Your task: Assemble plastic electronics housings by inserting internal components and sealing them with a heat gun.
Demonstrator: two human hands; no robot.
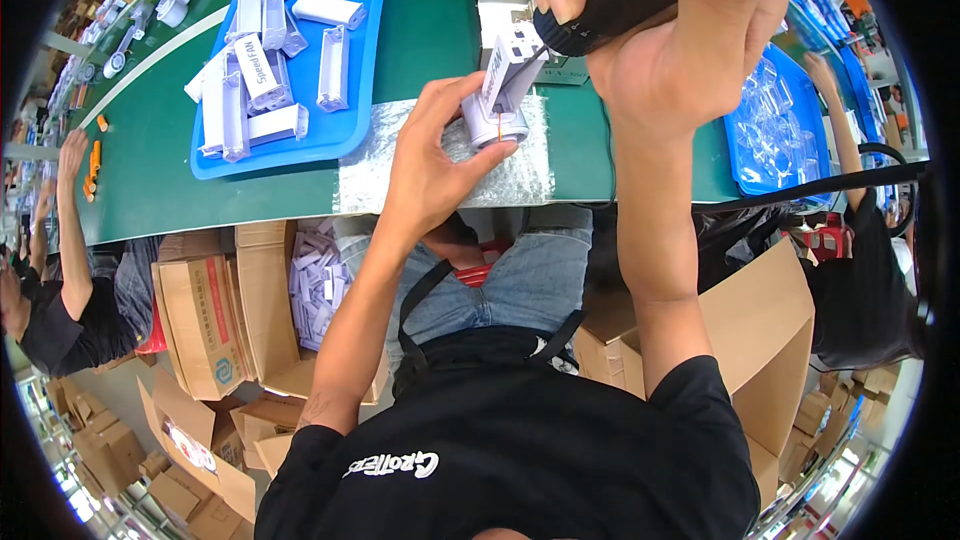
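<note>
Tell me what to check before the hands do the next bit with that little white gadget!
1. Left hand grips the small white device: ok.
2. Right hand holds the black tool: ok.
3. Tool tip meets the device squarely: cannot tell, hidden.
4. Device sits over the silver padded mat: ok.
5. Blue tray of white boxes stands apart from the hands: ok.
6. Black cable stays off the device: ok.

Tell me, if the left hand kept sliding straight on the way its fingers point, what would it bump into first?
The left hand already holds a small white device, fingers aimed up and right. Straight on, it would likely meet the black tool in the right hand, though depth is hard to judge.
</note>
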